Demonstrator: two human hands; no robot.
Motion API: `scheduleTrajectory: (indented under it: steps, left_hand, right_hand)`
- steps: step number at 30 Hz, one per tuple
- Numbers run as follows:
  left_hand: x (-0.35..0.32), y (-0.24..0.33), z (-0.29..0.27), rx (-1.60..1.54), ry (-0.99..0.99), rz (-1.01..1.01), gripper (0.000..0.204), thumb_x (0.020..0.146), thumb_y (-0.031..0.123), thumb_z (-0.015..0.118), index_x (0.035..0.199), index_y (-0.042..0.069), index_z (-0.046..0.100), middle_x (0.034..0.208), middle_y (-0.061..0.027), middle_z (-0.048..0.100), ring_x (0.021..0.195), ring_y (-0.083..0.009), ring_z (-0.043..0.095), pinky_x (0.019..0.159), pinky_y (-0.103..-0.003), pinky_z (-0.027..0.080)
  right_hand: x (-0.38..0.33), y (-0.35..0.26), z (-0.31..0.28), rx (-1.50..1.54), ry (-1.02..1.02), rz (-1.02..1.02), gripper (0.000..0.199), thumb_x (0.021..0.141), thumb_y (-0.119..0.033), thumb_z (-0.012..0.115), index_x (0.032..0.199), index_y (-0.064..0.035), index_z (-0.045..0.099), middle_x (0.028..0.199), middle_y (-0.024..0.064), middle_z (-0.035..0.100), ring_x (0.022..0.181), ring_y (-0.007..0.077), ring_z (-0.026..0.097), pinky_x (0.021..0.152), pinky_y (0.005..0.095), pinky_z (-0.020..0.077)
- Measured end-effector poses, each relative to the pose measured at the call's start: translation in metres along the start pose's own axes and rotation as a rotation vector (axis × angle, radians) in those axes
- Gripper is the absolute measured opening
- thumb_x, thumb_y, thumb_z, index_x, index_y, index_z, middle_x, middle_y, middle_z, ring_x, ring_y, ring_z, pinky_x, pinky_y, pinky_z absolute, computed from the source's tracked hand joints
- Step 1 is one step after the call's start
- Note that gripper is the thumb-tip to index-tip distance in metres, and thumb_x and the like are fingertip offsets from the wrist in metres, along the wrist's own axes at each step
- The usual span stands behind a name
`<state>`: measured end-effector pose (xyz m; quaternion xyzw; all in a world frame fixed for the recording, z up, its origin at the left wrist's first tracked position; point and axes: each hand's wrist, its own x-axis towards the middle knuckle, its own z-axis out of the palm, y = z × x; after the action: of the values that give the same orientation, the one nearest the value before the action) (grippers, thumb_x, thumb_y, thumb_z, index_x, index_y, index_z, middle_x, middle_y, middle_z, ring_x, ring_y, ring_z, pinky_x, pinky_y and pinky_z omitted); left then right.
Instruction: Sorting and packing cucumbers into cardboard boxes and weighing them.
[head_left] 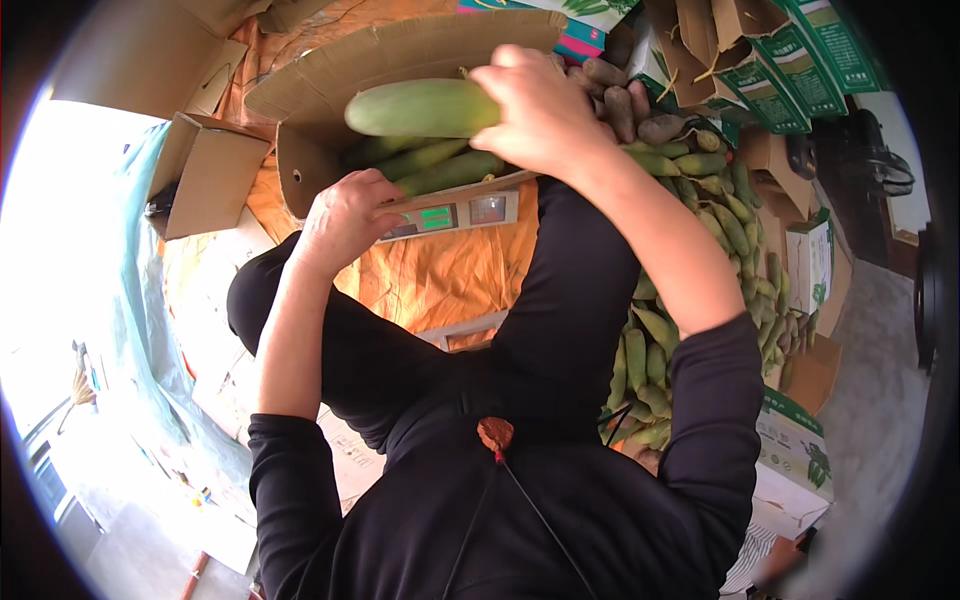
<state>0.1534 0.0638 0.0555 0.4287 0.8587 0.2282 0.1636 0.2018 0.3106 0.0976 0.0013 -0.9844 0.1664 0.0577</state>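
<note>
My right hand [535, 112] is closed round one end of a large pale green radish [420, 108], holding it level above an open cardboard box [300, 170]. More green radishes [425, 162] lie side by side inside the box, partly covered by the held one. At the box's near left edge, my left hand [345, 215] has its fingers bent over the cardboard rim. Beneath the box stands a scale [470, 214] with a lit green display.
A big heap of green radishes [735, 225] spreads along my right side, with reddish-brown roots [625, 105] at its far end. Green and white cartons [790, 70] stand at the far right. Another open cardboard box [210, 170] is on the left. Orange sheeting [430, 280] covers the floor between my legs.
</note>
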Motion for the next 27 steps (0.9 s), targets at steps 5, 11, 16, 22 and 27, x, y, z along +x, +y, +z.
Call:
scheduleTrajectory:
  steps: [5,11,16,22,27]
  left_hand:
    - [0.003,0.006,-0.002,-0.080,-0.009,-0.063,0.026,0.071,0.011,0.073,0.095,0.002,0.066,0.087,-0.0104,0.060,0.082,-0.0287,0.061,0.073,-0.035,0.048]
    - [0.001,0.001,0.001,-0.148,0.002,-0.124,0.023,0.073,0.009,0.072,0.094,0.003,0.066,0.085,-0.0103,0.061,0.080,-0.0253,0.063,0.071,-0.034,0.050]
    - [0.007,0.005,0.008,-0.180,0.027,-0.054,0.023,0.073,0.006,0.071,0.095,0.001,0.066,0.081,-0.0111,0.061,0.075,-0.0226,0.063,0.068,-0.031,0.050]
    - [0.008,0.000,0.012,-0.154,0.014,-0.055,0.022,0.078,-0.002,0.065,0.100,0.000,0.065,0.080,-0.0070,0.060,0.072,-0.0149,0.060,0.067,-0.027,0.050]
    - [0.008,0.002,0.012,-0.186,0.060,-0.090,0.020,0.077,0.002,0.068,0.097,0.000,0.067,0.076,-0.0080,0.060,0.069,-0.0157,0.061,0.065,-0.027,0.049]
  right_hand:
    - [0.023,-0.008,0.037,0.095,0.024,0.006,0.044,0.068,-0.022,0.075,0.108,-0.0073,0.063,0.102,0.0084,0.059,0.101,0.0274,0.058,0.084,0.0392,0.0492]
    - [-0.015,0.042,-0.035,0.625,0.222,0.151,0.033,0.080,-0.013,0.070,0.107,0.0036,0.060,0.096,0.0145,0.065,0.078,0.0223,0.064,0.070,0.0314,0.0510]
    - [-0.104,0.125,-0.022,0.576,0.395,0.430,0.032,0.079,-0.022,0.070,0.106,-0.0050,0.065,0.092,0.0099,0.068,0.086,0.0184,0.065,0.075,0.0309,0.0501]
    - [-0.237,0.169,0.079,0.548,0.200,0.842,0.023,0.081,-0.019,0.066,0.098,-0.0040,0.066,0.089,0.0131,0.068,0.085,0.0277,0.065,0.073,0.0353,0.0507]
    - [-0.338,0.172,0.197,0.158,-0.120,0.684,0.015,0.076,-0.017,0.062,0.072,-0.0026,0.064,0.076,0.0178,0.062,0.074,0.0337,0.062,0.062,0.0451,0.0489]
